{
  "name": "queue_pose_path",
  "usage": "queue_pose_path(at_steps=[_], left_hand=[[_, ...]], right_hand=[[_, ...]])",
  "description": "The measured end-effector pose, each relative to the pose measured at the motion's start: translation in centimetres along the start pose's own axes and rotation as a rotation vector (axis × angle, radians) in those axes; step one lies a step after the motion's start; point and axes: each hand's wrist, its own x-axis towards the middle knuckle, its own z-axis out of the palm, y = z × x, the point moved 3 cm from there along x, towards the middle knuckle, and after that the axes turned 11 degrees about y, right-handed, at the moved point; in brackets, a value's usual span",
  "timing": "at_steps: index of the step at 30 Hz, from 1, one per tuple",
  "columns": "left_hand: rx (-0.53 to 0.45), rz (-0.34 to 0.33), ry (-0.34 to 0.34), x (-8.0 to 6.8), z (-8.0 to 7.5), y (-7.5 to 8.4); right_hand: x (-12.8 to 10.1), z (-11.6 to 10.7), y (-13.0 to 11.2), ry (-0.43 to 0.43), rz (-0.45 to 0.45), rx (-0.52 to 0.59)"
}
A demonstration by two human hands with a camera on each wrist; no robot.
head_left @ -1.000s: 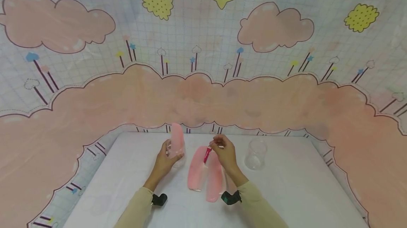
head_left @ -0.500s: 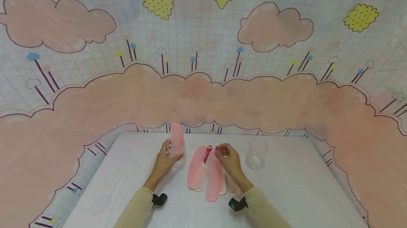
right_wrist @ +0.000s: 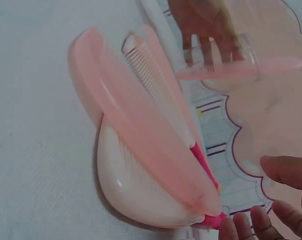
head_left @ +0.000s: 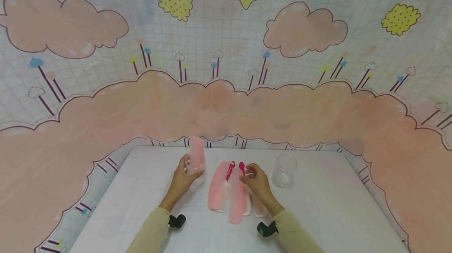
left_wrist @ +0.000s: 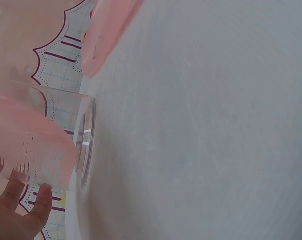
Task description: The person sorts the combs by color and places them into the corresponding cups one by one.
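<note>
My left hand (head_left: 185, 173) grips a see-through plastic cup (left_wrist: 85, 145) on the left, with a pink comb (head_left: 197, 151) standing in it and rising above the rim. In the middle of the table, pink combs (head_left: 237, 200) lie with cream combs (right_wrist: 156, 82) that have magenta handles (head_left: 230, 170), partly overlapping. In the right wrist view, one pink comb (right_wrist: 145, 135) crosses over a cream one (right_wrist: 123, 182). Beside the pile, my right hand (head_left: 257, 180) has loosely bent, spread fingers, its fingertips right at the end of a magenta handle (right_wrist: 213, 221).
Another see-through plastic cup (head_left: 284, 172) stands upright on the white table (head_left: 332, 206), to the right of the right hand. Behind the table's far edge hangs a cloth (head_left: 219, 108) printed with clouds and stars. Both wrists carry small black cameras (head_left: 177, 221).
My right hand has let go of a magenta-handled comb beside the others and drawn slightly right and down, its fingers loosening. The left hand, cup and comb have stayed put.
</note>
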Motion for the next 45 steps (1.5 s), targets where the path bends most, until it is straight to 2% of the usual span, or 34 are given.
queue_pose_path(at_steps=[11, 20, 27, 33, 38, 45], left_hand=[[0.012, -0.004, 0.007, 0.0, 0.2, -0.1], [0.004, 0.008, 0.016, 0.0, 0.3, -0.2], [0.013, 0.019, 0.018, -0.4, 0.3, -0.2], [0.0, 0.011, 0.007, -0.5, 0.2, 0.2], [-0.001, 0.017, 0.018, -0.5, 0.3, 0.1], [0.018, 0.02, 0.03, -0.6, 0.4, -0.1]], right_hand=[[0.4, 0.1, 1.1, -0.025, 0.059, -0.067], [1.0, 0.4, 1.3, -0.063, 0.052, -0.112], [0.6, 0.8, 1.3, -0.071, 0.076, -0.203], [0.4, 1.2, 1.1, -0.048, 0.024, -0.25], [0.4, 1.4, 1.3, -0.039, 0.031, -0.278], [0.3, 1.2, 1.1, -0.06, -0.007, -0.295]])
